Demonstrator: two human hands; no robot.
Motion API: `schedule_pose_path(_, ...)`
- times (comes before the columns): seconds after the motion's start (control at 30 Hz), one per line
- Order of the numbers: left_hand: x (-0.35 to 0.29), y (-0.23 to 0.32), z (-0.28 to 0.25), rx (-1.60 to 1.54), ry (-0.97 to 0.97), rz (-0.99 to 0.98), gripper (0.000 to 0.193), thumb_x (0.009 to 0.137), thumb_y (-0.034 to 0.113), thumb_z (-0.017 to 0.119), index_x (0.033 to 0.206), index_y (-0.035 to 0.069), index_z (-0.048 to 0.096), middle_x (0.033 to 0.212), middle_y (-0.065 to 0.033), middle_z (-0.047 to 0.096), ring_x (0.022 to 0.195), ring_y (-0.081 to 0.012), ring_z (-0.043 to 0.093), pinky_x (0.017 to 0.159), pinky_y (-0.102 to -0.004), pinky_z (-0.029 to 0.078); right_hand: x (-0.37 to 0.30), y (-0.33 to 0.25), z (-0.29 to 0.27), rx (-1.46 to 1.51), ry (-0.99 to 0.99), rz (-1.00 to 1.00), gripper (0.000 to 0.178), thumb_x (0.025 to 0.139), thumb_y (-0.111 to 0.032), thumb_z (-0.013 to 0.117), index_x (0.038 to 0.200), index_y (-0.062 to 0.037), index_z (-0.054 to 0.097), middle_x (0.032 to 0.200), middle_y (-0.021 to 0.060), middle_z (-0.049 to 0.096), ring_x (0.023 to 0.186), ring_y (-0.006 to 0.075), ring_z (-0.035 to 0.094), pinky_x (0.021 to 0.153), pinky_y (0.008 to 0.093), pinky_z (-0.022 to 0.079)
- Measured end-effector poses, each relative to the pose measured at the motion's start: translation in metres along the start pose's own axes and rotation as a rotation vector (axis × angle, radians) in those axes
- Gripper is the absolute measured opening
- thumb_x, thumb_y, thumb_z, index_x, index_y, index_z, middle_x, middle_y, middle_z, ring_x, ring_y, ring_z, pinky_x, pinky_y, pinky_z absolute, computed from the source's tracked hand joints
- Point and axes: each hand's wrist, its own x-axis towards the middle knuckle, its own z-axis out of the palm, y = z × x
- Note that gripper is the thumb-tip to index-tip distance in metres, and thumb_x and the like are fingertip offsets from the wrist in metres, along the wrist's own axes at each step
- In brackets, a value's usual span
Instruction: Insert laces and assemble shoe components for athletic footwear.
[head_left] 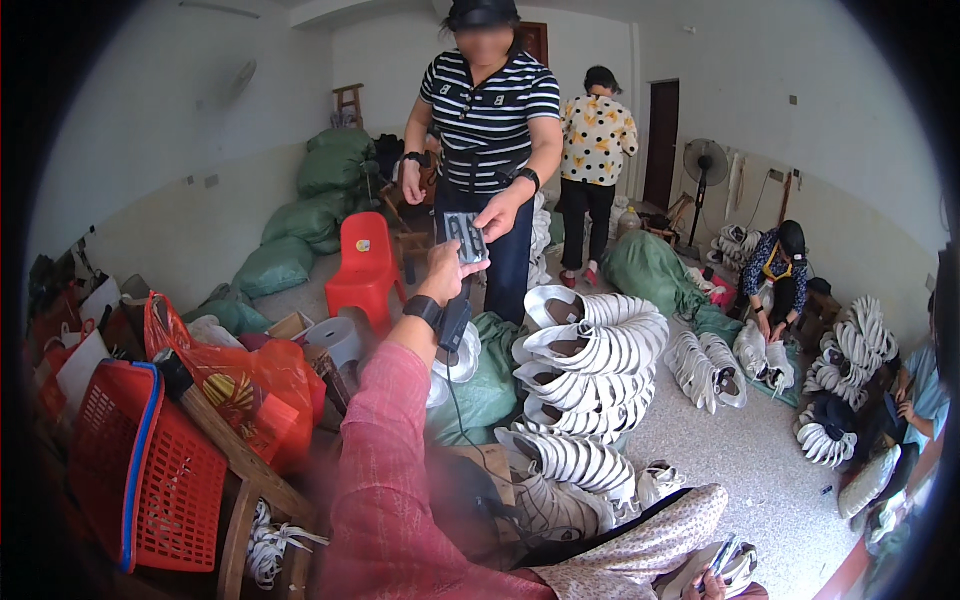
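Observation:
My left hand, at the end of a raised pink sleeve, is closed on the lower part of a small clear packet with dark pieces inside. A standing person's hand touches the packet's upper right side, so both of us have fingers on it. A dark band and a black box with a cable are at my left wrist. Low at the right, my right hand is partly cut off by the lower edge. Its fingers are bent around a thin bluish item beside a pale shoe; the item's kind is unclear.
Nested white shoes stand in stacked rows ahead. A red chair and green sacks are farther left. A red basket and a wooden stool stand close left. Other people work at the right and back.

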Motion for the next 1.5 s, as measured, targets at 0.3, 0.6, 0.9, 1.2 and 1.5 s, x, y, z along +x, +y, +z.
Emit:
schedule_pose_path(0.3, 0.012, 0.011, 0.003, 0.072, -0.067, -0.065, 0.031, 0.095, 0.021, 0.05, 0.111, -0.004, 0.058, 0.104, -0.018, 0.066, 0.095, -0.0355, 0.067, 0.081, -0.0498, 0.059, 0.038, -0.017, -0.002, 0.267, -1.514, -0.187, 0.046, 0.09, -0.016, 0.065, 0.133, -0.004, 0.052, 0.138, 0.0082, 0.052, 0.114, 0.0115, 0.053, 0.097, 0.0222, 0.044)
schedule_pose_path(0.6, 0.018, -0.007, 0.029, 0.081, -0.149, -0.046, 0.03, 0.096, 0.02, 0.049, 0.11, -0.005, 0.059, 0.104, -0.0177, 0.067, 0.095, -0.0353, 0.067, 0.082, -0.0492, 0.059, 0.055, -0.011, -0.028, 0.516, -1.613, 0.344, 0.034, 0.091, -0.013, 0.063, 0.123, -0.0039, 0.058, 0.126, 0.01, 0.055, 0.105, 0.0126, 0.054, 0.088, 0.026, 0.045)
schedule_pose_path(0.9, 0.008, 0.012, 0.057, 0.066, -0.307, -0.213, 0.057, 0.097, 0.039, 0.053, 0.133, -0.003, 0.041, 0.13, -0.0238, 0.054, 0.118, -0.0362, 0.057, 0.092, -0.0508, 0.053, 0.075, 0.002, -0.044, 0.125, -1.481, -0.425, 0.025, 0.086, -0.02, 0.071, 0.105, -0.0036, 0.069, 0.09, 0.0063, 0.067, 0.069, 0.013, 0.057, 0.054, 0.0226, 0.04)
schedule_pose_path(1.2, -0.084, -0.06, 0.11, 0.228, -0.847, -0.485, 0.051, 0.095, 0.044, 0.057, 0.126, 0.003, 0.055, 0.121, -0.013, 0.063, 0.107, -0.0236, 0.063, 0.081, -0.0412, 0.057, -0.023, -0.012, 0.024, -0.031, 0.1, -0.062, 0.036, 0.1, -0.03, 0.049, 0.126, -0.0061, 0.057, 0.111, 0.0049, 0.06, 0.096, 0.0179, 0.059, 0.086, 0.0244, 0.048)
schedule_pose_path(1.5, -0.275, -0.209, 0.242, 0.607, -1.911, -0.405, 0.045, 0.088, 0.036, 0.072, 0.117, 0.002, 0.064, 0.116, -0.0108, 0.067, 0.106, -0.0208, 0.065, 0.091, -0.0339, 0.052, -0.016, -0.007, 0.015, 0.114, -0.009, -0.058, 0.036, 0.097, -0.031, 0.057, 0.123, -0.0069, 0.057, 0.105, 0.0025, 0.06, 0.089, 0.0116, 0.057, 0.07, 0.0232, 0.048)
